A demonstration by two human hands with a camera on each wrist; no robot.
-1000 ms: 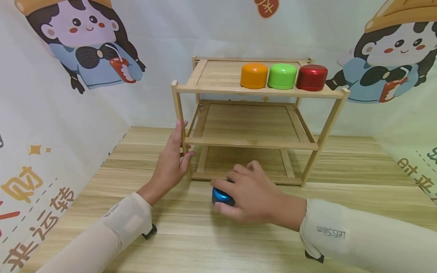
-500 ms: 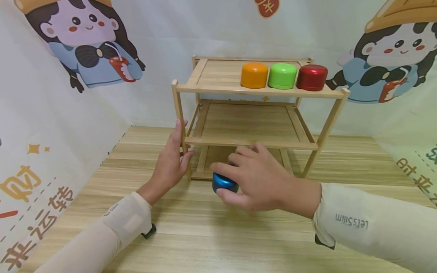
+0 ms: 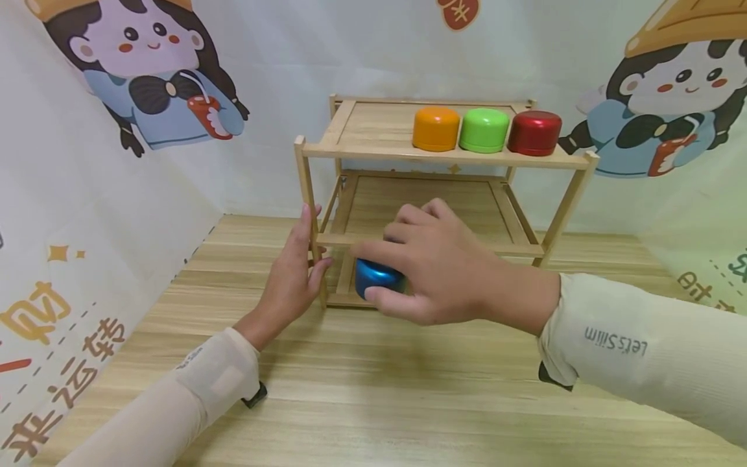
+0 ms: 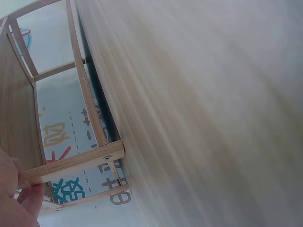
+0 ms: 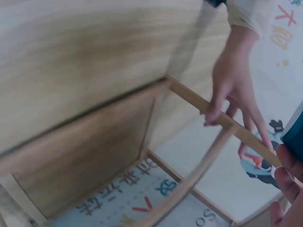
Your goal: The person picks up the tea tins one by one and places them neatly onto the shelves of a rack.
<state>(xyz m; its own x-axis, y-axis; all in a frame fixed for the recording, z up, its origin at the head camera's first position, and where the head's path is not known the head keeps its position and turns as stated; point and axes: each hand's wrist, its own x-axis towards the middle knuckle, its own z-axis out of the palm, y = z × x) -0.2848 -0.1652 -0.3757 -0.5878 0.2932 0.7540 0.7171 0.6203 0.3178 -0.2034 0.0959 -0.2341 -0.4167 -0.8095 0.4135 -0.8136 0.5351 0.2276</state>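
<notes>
My right hand (image 3: 446, 272) grips a small round blue metallic canister (image 3: 376, 277) between thumb and fingers. It is raised off the table, in front of the lower part of a three-tier wooden shelf rack (image 3: 432, 246), just below the middle shelf's front rail. In the right wrist view only part of the blue canister (image 5: 294, 135) shows at the right edge, beside curled fingertips (image 5: 286, 182). My left hand (image 3: 284, 279) holds the rack's front left post (image 3: 306, 188), thumb on one side and fingers on the other. The left wrist view shows fingers (image 4: 31, 203) around that post (image 4: 71, 163).
An orange canister (image 3: 436, 130), a green canister (image 3: 484, 131) and a red canister (image 3: 534, 133) stand in a row on the top shelf's right front. The wooden table (image 3: 373, 395) extends before the rack. Printed cloth walls (image 3: 280, 58) enclose the back and sides.
My right hand has lifted the blue canister from the table, up and forward to the height of the space under the middle shelf. The left hand has stayed on the post.
</notes>
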